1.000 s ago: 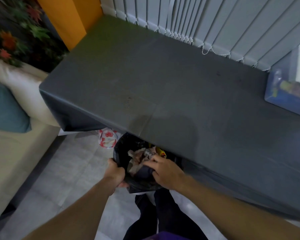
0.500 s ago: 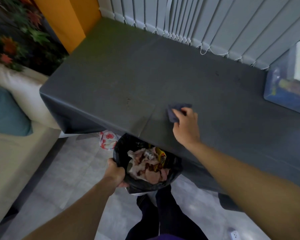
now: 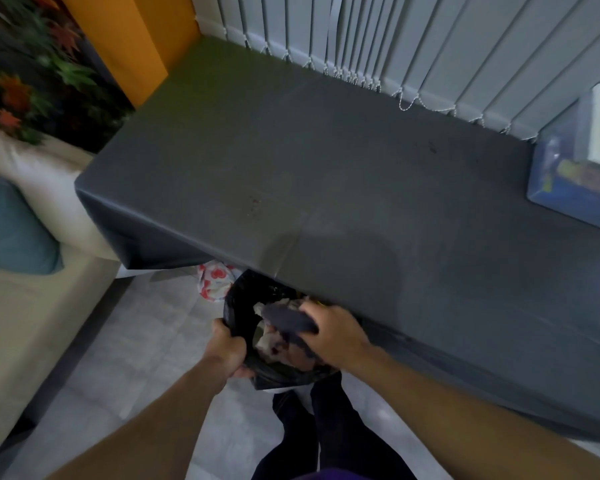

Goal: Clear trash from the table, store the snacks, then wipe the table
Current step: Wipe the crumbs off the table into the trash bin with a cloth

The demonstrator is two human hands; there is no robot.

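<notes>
– Grey-clothed table (image 3: 326,168) fills the view, blinds (image 3: 430,46) behind it, sofa (image 3: 32,323) w/ teal cushion (image 3: 11,237) at left. Where are the hands?

– Both low, at the near edge. L hand (image 3: 227,351) grips the rim of a black trash bag (image 3: 238,303), fingers clenched on the plastic, holding the mouth open. The bag sits partly tucked under the table edge.

– And the R?

– R hand (image 3: 333,332) is over the bag mouth, fingers curled round a dark flat piece (image 3: 288,320). It's blurred, so can't tell if it's a wrapper or a cloth. Below it, crumpled trash (image 3: 274,344) reaches near the rim.

– What could go wrong?

– A few things, prob. The bag looks full, so the piece may sit on top & slide off onto the floor (image 3: 118,375). The table edge overhangs part of the mouth, so a hasty drop could catch the hanging cloth and miss. If the L grip slackens, the rim folds shut. And if the piece is a wiping cloth, binning it leaves nothing for the wipe.

– Anything left on the table?

– Clear blue-tinted box (image 3: 568,188) at far R, seems to hold snack packs. Small specks (image 3: 253,202) near the middle, so the wipe isn't done, I'd judge. Red-and-white bag (image 3: 215,282) lies under the table, just beside the trash bag.
</notes>
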